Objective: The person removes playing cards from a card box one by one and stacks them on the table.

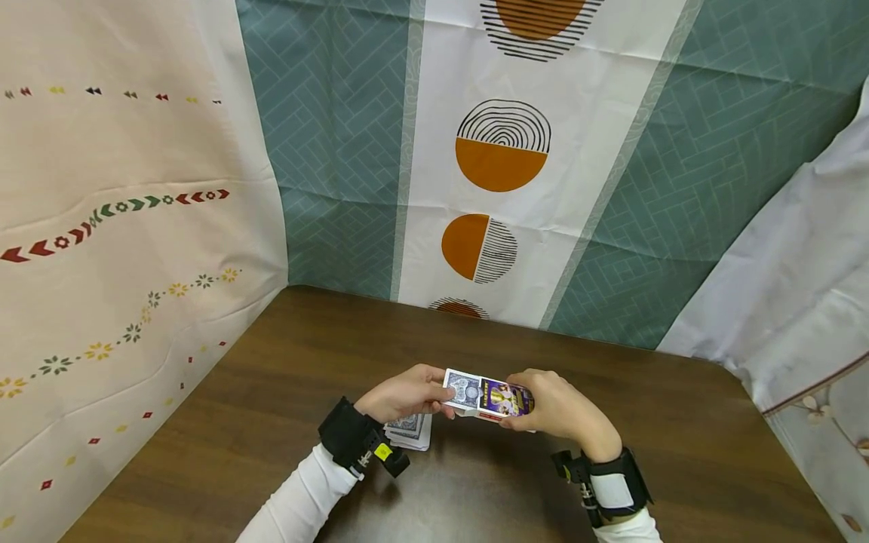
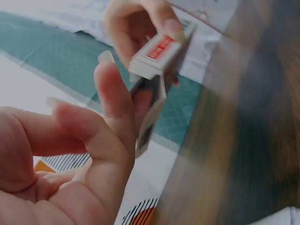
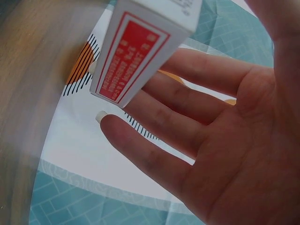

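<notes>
My right hand (image 1: 563,407) grips a playing-card box (image 1: 504,398), purple and yellow on its face, between thumb and fingers. Red-and-white printing shows along the box's narrow side (image 3: 133,61) in the right wrist view. From the box's left end a blue-backed playing card (image 1: 465,389) sticks out. My left hand (image 1: 406,394) pinches this card, thumb on top and fingers beneath. The left wrist view has the box's open end (image 2: 150,86) facing the left fingers. A small stack of blue-backed cards (image 1: 411,431) lies on the table below the left hand, partly hidden by it.
The brown wooden table (image 1: 326,339) runs back to a green-and-white patterned curtain (image 1: 339,151). Cream printed cloth (image 1: 136,286) hangs along the left side, and white cloth (image 1: 794,286) hangs at the right. A black camera strap (image 1: 349,437) is on the left wrist, another on the right.
</notes>
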### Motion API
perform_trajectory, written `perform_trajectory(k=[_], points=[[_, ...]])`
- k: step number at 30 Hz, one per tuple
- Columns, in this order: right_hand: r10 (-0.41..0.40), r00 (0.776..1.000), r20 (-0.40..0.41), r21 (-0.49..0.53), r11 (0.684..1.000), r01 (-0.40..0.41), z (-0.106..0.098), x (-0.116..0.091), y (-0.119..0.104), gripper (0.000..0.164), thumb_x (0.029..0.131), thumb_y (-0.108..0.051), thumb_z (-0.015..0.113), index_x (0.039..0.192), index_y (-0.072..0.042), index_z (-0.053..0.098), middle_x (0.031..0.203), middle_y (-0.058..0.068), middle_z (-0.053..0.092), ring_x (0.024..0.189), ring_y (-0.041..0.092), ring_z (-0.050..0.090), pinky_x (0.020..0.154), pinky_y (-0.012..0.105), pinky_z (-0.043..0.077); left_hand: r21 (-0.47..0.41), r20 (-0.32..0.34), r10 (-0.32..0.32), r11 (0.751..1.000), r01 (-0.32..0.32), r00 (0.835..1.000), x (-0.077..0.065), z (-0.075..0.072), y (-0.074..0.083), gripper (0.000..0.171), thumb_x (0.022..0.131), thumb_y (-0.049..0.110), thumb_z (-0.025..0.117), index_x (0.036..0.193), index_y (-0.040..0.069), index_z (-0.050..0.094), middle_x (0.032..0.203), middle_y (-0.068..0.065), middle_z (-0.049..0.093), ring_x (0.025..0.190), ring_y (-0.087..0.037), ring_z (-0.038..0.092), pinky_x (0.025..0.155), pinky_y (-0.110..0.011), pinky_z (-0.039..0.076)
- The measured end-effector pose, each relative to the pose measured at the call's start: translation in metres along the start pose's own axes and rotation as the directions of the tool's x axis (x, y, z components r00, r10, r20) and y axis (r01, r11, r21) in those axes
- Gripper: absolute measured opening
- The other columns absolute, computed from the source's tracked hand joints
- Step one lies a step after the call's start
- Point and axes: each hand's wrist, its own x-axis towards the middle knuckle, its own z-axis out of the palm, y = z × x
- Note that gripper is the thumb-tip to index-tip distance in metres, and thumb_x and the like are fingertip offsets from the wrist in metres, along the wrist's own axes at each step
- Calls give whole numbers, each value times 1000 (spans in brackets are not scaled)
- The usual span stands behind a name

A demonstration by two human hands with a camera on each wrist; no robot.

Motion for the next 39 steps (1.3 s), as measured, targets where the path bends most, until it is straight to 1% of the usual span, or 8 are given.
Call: perform_trajectory(k=[6, 9, 13, 18, 22, 29, 34, 39], points=[[5, 1000, -5, -20, 1000, -5, 0, 1, 1, 55, 70, -34, 84, 111, -1, 65, 94, 1, 65, 79, 9, 55, 66, 23, 47, -178, 83, -18, 984, 32, 996, 1, -7, 0, 42, 97, -1, 43, 137, -12, 34, 99, -7, 59, 68, -5, 57, 56, -9, 39], [3, 1000, -5, -16, 1000, -3, 1, 1, 1, 54, 71, -33, 84, 111, -1, 65, 94, 1, 66, 79, 9, 55, 66, 22, 47, -214, 104, -18, 976, 40, 994, 0, -12, 1, 43, 96, -1, 43, 137, -12, 33, 97, -5, 60, 66, -4, 56, 55, -9, 41], [6, 1000, -5, -13, 1000, -6, -1, 1, 0, 55, 71, -31, 83, 113, -1, 65, 97, 2, 66, 80, 10, 55, 67, 24, 47, -227, 77, -13, 973, 31, 997, -2, -28, 2, 38, 97, -1, 43, 133, -10, 39, 93, -3, 62, 64, -5, 54, 57, -10, 42], [19, 1000, -12, -26, 999, -19, -1, 0, -1, 54, 71, -31, 83, 113, -2, 65, 99, 3, 66, 81, 10, 55, 67, 24, 47, -182, -50, 4, 983, -13, 999, -9, -56, 2, 27, 97, 1, 49, 123, -8, 50, 86, 0, 64, 64, -5, 49, 59, -13, 41], [13, 1000, -9, -32, 999, -13, -1, 1, 0, 55, 71, -32, 83, 112, 0, 65, 97, 3, 66, 80, 10, 55, 67, 24, 47, -101, -169, -10, 995, -7, 985, -12, -68, -1, 24, 96, 5, 55, 117, -8, 56, 81, 0, 63, 64, -5, 49, 59, -14, 41], [15, 1000, -1, -22, 1000, -15, 0, 0, 0, 58, 71, -33, 84, 113, 1, 64, 98, 4, 67, 80, 11, 56, 67, 24, 48, 12, -272, -52, 998, 57, 961, -11, -76, -6, 39, 92, 15, 66, 122, -7, 55, 81, -1, 63, 64, -8, 51, 57, -13, 39], [18, 1000, 1, -21, 1000, -18, 0, 1, 0, 56, 71, -33, 84, 112, 0, 65, 97, 3, 66, 80, 11, 56, 67, 23, 48, 83, -358, -25, 995, 58, 933, -13, -83, -12, 34, 93, 12, 64, 118, -10, 58, 75, -1, 59, 60, -6, 53, 58, -15, 43], [20, 1000, 6, -16, 1000, -20, 1, 1, 0, 57, 71, -34, 84, 112, 1, 65, 96, 4, 67, 80, 11, 56, 67, 24, 48, 109, -387, -43, 990, 92, 921, -14, -90, -17, 29, 95, 5, 58, 116, -13, 61, 75, -2, 61, 59, -6, 56, 59, -16, 47]])
